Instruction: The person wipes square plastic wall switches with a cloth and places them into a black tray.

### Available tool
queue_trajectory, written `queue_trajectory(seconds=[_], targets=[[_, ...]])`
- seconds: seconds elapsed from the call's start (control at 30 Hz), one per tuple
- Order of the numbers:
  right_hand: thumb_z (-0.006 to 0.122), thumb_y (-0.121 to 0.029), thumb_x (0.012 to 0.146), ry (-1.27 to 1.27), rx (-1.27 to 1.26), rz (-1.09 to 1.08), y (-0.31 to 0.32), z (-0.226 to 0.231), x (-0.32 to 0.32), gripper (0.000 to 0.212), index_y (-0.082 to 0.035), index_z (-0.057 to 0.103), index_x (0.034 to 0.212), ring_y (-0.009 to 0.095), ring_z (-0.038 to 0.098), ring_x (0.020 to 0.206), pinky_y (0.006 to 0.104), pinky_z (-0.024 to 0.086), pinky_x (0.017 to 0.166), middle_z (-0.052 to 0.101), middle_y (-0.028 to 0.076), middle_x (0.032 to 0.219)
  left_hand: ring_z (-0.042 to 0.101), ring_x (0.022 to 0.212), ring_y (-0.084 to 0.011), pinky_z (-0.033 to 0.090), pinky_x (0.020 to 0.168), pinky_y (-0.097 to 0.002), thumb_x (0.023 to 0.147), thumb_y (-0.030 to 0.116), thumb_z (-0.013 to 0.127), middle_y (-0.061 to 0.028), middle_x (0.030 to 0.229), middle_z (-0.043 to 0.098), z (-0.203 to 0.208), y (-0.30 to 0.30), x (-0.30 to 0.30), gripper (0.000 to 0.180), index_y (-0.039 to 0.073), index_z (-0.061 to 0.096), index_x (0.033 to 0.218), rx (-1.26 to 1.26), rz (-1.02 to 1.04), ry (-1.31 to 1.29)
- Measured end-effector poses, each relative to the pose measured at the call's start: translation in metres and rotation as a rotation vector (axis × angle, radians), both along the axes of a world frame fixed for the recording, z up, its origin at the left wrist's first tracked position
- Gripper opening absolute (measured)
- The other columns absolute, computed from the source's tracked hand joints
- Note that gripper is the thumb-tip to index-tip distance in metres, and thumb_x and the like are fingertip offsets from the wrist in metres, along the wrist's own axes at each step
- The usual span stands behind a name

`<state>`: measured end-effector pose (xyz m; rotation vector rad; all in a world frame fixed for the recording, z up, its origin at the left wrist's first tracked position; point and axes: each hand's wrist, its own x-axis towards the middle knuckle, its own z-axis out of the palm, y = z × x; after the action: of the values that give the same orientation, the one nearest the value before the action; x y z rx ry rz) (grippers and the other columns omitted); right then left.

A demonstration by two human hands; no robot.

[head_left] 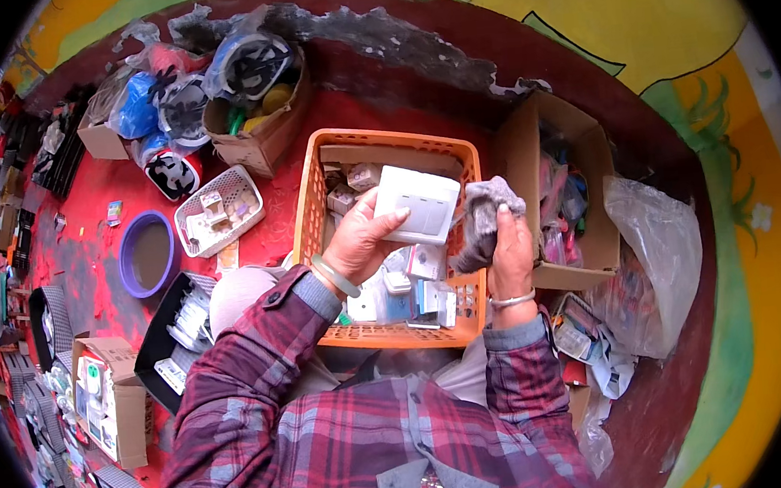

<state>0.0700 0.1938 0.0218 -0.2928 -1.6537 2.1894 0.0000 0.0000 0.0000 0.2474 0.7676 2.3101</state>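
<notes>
Cloth [483,224], grey and bunched, is being held in our right hand [511,255]; just beside it, we are holding a white switch panel [425,199] in our left hand [358,244], over an orange basket [396,135]. Farther off, we are seeing a purple basin [124,260] standing beside a white basket [234,234].

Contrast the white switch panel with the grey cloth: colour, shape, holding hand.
Colour: the switch panel is white; the cloth is grey.
Shape: the switch panel is flat and squarish with straight edges; the cloth is bunched up and irregular.
Hand: the left hand holds the switch panel; the right hand holds the cloth.
Shared: both are hand-held.
</notes>
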Motion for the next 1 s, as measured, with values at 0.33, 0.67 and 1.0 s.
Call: queue_trajectory(seconds=[0.33, 0.67, 1.0], targets=[[0.062, -0.002, 0.076, 0.098, 0.892, -0.126, -0.03, 0.001, 0.005, 0.026, 0.0, 0.062, 0.102, 0.028, 0.059, 0.093, 0.0338, 0.047, 0.081, 0.059, 0.013, 0.103, 0.056, 0.106, -0.0173, 0.047, 0.092, -0.0316, 0.081, 0.001, 0.064, -0.008, 0.121, 0.054, -0.002, 0.0, 0.02, 0.058, 0.005, 0.039, 0.133, -0.262, -0.025, 0.205], [0.061, -0.002, 0.068, 0.24, 1.01, -0.042, -0.033, 0.001, -0.001, 0.027, -0.004, 0.064, 0.095, 0.031, 0.057, 0.092, 0.0373, 0.047, 0.082, 0.06, 0.014, 0.1, 0.057, 0.105, -0.0178, 0.05, 0.089, -0.0336, 0.082, 0.004, 0.065, -0.0061, 0.117, 0.056, -0.014, 0.006, 0.019, 0.055, 0.005, 0.041, 0.131, -0.21, -0.073, 0.172], [0.06, -0.006, 0.081, -0.022, 0.761, -0.05, 0.028, -0.021, 0.001, 0.019, -0.003, 0.065, 0.1, 0.024, 0.051, 0.111, 0.0341, 0.039, 0.096, 0.054, 0.009, 0.12, 0.055, 0.112, -0.0252, 0.047, 0.093, -0.0417, 0.083, 0.002, 0.061, -0.0108, 0.123, 0.054, 0.024, -0.014, 0.0, 0.05, 0.007, 0.043, 0.129, 0.023, -0.054, 0.031]])
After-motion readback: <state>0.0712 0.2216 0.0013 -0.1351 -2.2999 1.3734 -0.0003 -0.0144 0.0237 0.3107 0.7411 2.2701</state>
